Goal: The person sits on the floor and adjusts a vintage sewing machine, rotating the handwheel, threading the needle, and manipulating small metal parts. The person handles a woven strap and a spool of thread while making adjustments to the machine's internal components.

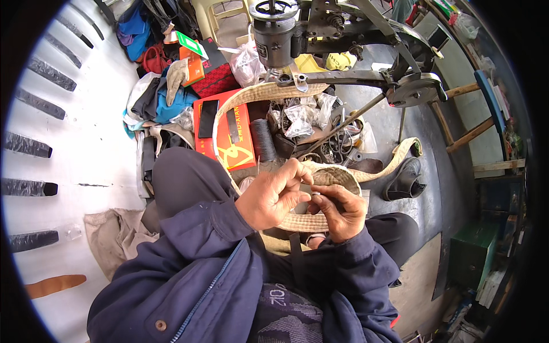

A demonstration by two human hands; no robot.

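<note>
My left hand (274,197) is raised over my lap, its thumb and curled forefinger brought close together. Whatever it may hold is too small to name. Right beside it, my right hand (342,212) pinches a tiny pale thing between thumb and forefinger; its kind cannot be made out. The fingertips of both hands nearly meet. Beneath and behind them lies a long cream quilted strap (394,166) with stitched rows, looped across my lap. One stretch of it curves up on the left toward the dark metal sewing machine (343,40) in front of me.
A red box (243,150) carries a black phone (208,119); a spool of black thread (263,140) stands beside it. Bags and loose parts crowd under the machine. At the right are a black shoe (404,182) and a wooden stool (470,134). Clothes (157,94) pile up at the left.
</note>
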